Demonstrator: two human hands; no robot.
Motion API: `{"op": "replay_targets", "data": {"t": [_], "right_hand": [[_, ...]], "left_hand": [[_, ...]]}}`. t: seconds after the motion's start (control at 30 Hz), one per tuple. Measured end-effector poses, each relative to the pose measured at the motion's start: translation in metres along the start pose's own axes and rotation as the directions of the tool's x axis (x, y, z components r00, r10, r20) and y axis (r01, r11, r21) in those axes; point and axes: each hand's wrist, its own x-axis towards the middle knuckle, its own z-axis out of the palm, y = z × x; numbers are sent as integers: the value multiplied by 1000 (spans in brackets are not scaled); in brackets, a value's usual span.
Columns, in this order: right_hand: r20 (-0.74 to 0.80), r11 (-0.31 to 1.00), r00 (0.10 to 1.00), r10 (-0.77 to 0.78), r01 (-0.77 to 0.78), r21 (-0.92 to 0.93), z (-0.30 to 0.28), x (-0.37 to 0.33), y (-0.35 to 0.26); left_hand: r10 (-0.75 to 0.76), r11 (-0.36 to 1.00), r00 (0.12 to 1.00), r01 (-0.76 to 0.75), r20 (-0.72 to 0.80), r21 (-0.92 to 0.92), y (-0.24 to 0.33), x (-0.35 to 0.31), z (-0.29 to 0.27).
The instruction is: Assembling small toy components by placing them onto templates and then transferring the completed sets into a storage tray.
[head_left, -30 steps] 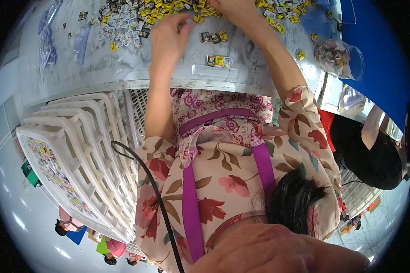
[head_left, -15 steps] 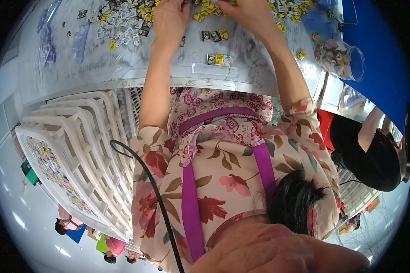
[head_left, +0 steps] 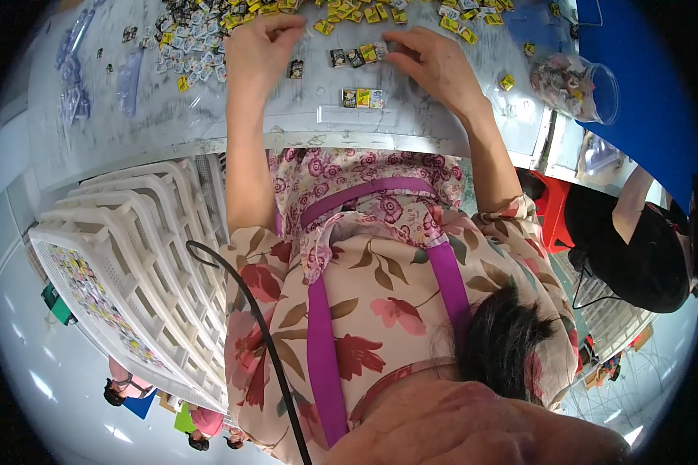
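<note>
My left hand [head_left: 257, 58] hovers over the near edge of the heap of small yellow, black and white printed block-like pieces [head_left: 198, 39]. Its thumb and fingers come together, and whatever they may hold cannot be made out. A single black piece [head_left: 295, 69] lies just beside it. My right hand [head_left: 440, 70] has thumb and forefinger at a small white piece [head_left: 380, 50], at the right end of a short, slightly slanted row of black and yellow pieces [head_left: 354, 57]. Closer to me, three pieces side by side [head_left: 362, 98] stand at a clear plastic strip [head_left: 357, 115].
A clear jar of mixed scraps [head_left: 570, 87] lies on its side at the right. Clear plastic strips [head_left: 130, 85] lie on the left of the table [head_left: 178, 124]. White plastic trays [head_left: 139, 232] are stacked below left. Another person's arm [head_left: 634, 205] shows at the right.
Both hands have drawn back toward me from the yellow pieces, the left moving leftward. A white piece now sits at the right end of the upper row, by my right fingertips.
</note>
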Motion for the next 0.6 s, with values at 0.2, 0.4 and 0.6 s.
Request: {"op": "replay_targets", "data": {"t": [0.2, 0.4, 0.6], "right_hand": [[28, 997, 997, -68, 69, -45, 3, 2, -5], [15, 991, 996, -87, 88, -101, 8, 2, -5], [29, 993, 997, -69, 71, -90, 11, 5, -10]], "left_hand": [[19, 1000, 970, -13, 241, -24, -11, -15, 13], [122, 990, 980, -132, 158, 54, -6, -27, 15], [179, 981, 972, -189, 152, 54, -2, -35, 20]]}}
